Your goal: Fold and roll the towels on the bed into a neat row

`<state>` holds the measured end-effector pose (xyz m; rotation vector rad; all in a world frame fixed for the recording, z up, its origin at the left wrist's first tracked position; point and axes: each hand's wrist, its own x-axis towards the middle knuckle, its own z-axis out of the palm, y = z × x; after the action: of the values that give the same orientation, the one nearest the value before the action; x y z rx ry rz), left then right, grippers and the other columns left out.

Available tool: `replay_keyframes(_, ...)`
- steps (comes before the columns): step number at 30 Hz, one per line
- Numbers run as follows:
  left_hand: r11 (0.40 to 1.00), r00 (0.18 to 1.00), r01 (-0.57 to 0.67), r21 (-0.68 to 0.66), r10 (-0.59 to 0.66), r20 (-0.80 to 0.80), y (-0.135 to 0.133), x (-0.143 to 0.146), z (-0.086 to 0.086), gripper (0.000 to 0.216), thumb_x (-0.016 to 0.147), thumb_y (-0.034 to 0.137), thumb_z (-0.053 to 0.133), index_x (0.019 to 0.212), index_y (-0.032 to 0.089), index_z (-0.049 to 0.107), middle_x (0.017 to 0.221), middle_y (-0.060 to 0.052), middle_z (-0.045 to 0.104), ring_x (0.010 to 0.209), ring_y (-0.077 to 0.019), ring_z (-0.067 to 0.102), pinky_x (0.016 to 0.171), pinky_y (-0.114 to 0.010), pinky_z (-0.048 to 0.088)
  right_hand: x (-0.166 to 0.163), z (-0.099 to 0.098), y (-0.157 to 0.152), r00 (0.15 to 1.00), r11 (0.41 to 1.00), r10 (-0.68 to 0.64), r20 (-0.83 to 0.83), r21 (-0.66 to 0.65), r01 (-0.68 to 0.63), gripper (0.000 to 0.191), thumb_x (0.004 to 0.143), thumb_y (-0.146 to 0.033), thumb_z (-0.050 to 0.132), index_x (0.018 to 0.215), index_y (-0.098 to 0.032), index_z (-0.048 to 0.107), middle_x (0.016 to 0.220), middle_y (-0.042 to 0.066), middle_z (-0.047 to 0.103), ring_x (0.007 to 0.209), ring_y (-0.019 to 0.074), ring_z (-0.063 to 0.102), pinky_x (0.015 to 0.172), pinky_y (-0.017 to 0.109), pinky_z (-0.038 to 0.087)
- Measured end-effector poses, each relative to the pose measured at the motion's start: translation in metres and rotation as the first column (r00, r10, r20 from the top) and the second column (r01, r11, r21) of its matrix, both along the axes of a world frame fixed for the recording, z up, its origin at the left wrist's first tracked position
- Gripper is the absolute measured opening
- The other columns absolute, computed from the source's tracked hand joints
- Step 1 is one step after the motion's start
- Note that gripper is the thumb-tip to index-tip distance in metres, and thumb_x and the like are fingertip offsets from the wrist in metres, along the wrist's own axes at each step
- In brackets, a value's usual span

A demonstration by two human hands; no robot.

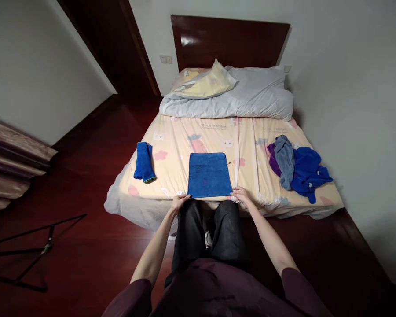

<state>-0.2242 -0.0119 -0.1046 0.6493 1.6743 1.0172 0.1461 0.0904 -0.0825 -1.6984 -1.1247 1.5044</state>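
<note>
Rabbit-print bedsheet (247, 176) underneath, both hands (180, 201) (240, 194) pinch the near corners of a flat blue cloth (209, 175).

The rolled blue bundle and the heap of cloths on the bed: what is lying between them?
In the head view, a flat blue cloth lies between the rolled blue bundle and the heap of cloths, on the patterned sheet.

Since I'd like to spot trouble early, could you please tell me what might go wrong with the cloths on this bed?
The left hand and right hand seem to grip only the near corners of the flat blue cloth, so its far edge might crease if pulled. It lies by the front edge of the bed, so it could slip over. The blue bundle lies near the bed's left side and might drop off if knocked.
</note>
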Motion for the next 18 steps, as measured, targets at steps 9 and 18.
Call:
replay_keyframes(9,0.991,0.997,0.074,-0.110,-0.071,0.029,0.068,-0.025,0.016,0.054,0.061,0.065,0.085,0.072,0.015,0.068,0.045,0.011,0.027,0.042,-0.0061,0.021,0.046,-0.025,0.014,-0.014,0.014,0.055,0.998,0.999,-0.001,0.056,-0.050,0.003,0.037,0.063,-0.016,0.088,0.092,-0.017,0.066,0.071,-0.002,0.068,0.057,0.0104,0.057,0.050,0.021,0.038)
replay_keyframes(18,0.992,1.000,-0.003,-0.124,0.002,-0.011,0.173,-0.051,0.008,0.045,0.060,0.051,0.090,0.071,0.013,0.071,0.044,0.009,0.027,0.043,-0.0074,0.024,0.045,-0.027,0.015,-0.059,0.004,0.156,0.993,0.996,-0.069,0.091,-0.042,0.073,0.043,0.055,-0.023,0.095,0.079,-0.019,0.060,0.055,-0.007,0.057,0.046,0.0070,0.045,0.043,0.019,0.032)
